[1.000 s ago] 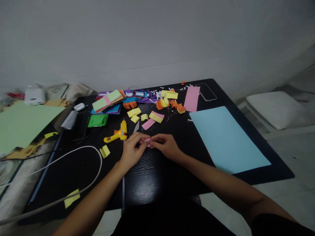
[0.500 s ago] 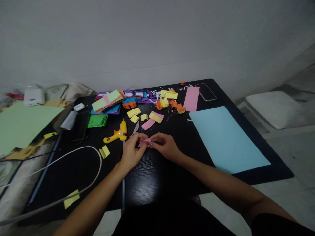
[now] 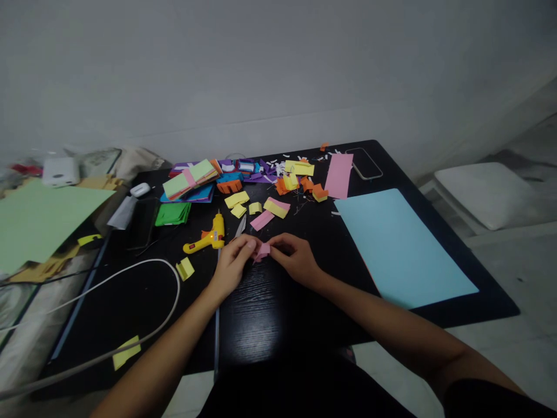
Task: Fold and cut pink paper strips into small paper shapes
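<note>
A small folded piece of pink paper (image 3: 261, 252) is held between both hands above the black table. My left hand (image 3: 232, 261) pinches its left side with thumb and fingers. From the other side, my right hand (image 3: 295, 258) grips its right edge. Just beyond my left hand lie scissors (image 3: 240, 225), their handles partly hidden by the fingers. To their left rests a yellow glue gun (image 3: 211, 235) with a small orange light on. Pink paper strips (image 3: 263, 220) and folded yellow paper pieces (image 3: 237, 200) lie farther back.
A light blue sheet (image 3: 404, 247) covers the table's right side. Paper stacks (image 3: 191, 180), a green paper bundle (image 3: 173, 214) and orange scraps (image 3: 319, 193) sit toward the back. A white cable (image 3: 174, 278) loops across the left. A phone-shaped frame (image 3: 366, 164) lies at the back right.
The pink paper has turned between my fingers, and its folded face now stands up more. My left thumb has shifted upward; both hands stay in about the same place.
</note>
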`<state>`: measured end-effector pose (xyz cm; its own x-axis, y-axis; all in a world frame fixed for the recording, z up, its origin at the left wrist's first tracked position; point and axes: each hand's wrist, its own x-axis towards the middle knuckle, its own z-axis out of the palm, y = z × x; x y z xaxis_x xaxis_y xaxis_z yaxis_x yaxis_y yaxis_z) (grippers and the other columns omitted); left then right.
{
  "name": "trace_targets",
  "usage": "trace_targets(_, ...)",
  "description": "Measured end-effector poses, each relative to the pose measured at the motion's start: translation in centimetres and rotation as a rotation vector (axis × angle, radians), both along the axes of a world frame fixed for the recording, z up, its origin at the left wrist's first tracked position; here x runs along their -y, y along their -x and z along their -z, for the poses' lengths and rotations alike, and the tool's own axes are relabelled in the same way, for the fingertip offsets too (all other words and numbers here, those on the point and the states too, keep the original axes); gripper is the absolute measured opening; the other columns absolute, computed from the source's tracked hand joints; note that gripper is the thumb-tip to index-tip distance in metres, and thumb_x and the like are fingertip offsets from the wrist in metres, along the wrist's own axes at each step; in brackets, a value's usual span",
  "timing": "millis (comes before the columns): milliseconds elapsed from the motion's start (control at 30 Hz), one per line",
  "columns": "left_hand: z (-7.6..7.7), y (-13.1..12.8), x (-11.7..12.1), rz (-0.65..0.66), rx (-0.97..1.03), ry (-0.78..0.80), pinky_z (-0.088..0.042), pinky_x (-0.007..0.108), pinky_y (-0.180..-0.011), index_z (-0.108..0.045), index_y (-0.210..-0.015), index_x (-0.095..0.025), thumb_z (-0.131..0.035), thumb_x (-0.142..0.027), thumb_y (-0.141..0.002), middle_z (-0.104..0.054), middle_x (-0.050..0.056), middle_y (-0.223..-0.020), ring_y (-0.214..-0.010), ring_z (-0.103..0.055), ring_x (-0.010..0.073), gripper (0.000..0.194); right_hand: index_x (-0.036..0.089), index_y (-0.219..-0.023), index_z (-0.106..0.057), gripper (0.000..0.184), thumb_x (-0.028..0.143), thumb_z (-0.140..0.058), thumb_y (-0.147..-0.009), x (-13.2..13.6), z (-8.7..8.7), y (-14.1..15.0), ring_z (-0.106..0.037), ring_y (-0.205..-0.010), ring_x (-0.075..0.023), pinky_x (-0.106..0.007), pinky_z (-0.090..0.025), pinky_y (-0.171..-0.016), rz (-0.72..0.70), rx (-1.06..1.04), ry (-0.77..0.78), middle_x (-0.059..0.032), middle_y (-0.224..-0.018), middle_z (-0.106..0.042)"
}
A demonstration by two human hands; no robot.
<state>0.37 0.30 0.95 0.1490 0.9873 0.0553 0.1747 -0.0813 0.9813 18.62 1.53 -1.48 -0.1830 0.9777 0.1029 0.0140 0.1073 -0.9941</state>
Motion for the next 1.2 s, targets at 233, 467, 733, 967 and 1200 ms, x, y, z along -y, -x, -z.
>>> trace_targets(233,0.57,-0.11,-0.18,-0.018,-0.063,-0.014,-0.053,0.025,-0.068,-0.072,-0.093,-0.019,-0.068,-0.036,-0.088,-0.072,0.002,-0.083,-0.073,-0.066,0.0152,0.018,0.021,-0.088,-0.075,0.009,0.027,-0.07,-0.083,0.12,-0.2,-0.08,-0.07,-0.078,-0.0184,-0.031,-0.057,-0.075,0.007,0.071,-0.057,-0.0043,-0.086,-0.075)
trace_targets(467,0.24,-0.16,-0.19,-0.021,-0.095,-0.056,-0.052,0.024,-0.064,-0.073,-0.089,-0.019,-0.068,-0.034,-0.088,-0.07,0.001,-0.077,-0.068,-0.063,0.0136,0.016,0.02,-0.086,-0.075,0.008,0.026,-0.07,-0.082,0.15,-0.39,-0.08,-0.07,-0.077,-0.0182,-0.031,-0.056,-0.075,-0.011,0.047,-0.073,-0.0046,-0.086,-0.074)
trace_targets(733,0.51,-0.08,-0.24,-0.03,-0.063,-0.054,-0.048,0.022,-0.06,-0.073,-0.087,-0.018,-0.07,-0.037,-0.088,-0.069,0.001,-0.075,-0.064,-0.059,0.0117,0.019,0.02,-0.086,-0.075,0.01,0.029,-0.072,-0.082,0.15,-0.51,-0.22,-0.069,-0.075,-0.0169,-0.029,-0.054,-0.072,-0.061,-0.017,0.011,-0.0026,-0.082,-0.075)
trace_targets(967,0.43,-0.37,-0.11,-0.048,-0.03,-0.044,-0.046,0.022,-0.057,-0.072,-0.084,-0.018,-0.072,-0.038,-0.086,-0.067,0.001,-0.071,-0.062,-0.057,0.0115,0.02,0.02,-0.085,-0.076,0.012,0.032,-0.073,-0.081,0.04,-0.58,-0.33,-0.066,-0.071,-0.0154,-0.028,-0.054,-0.071,-0.103,-0.11,0.103,-0.0013,-0.076,-0.072)
trace_targets(1200,0.8,-0.28,-0.15,-0.039,0.038,0.016,-0.049,0.024,-0.06,-0.071,-0.086,-0.018,-0.072,-0.039,-0.086,-0.068,0.001,-0.072,-0.063,-0.061,0.0128,0.021,0.02,-0.084,-0.077,0.016,0.036,-0.076,-0.08,-0.13,-0.86,-0.34,-0.066,-0.07,-0.0155,-0.03,-0.056,-0.073,-0.128,-0.156,0.156,-0.001,-0.073,-0.072)
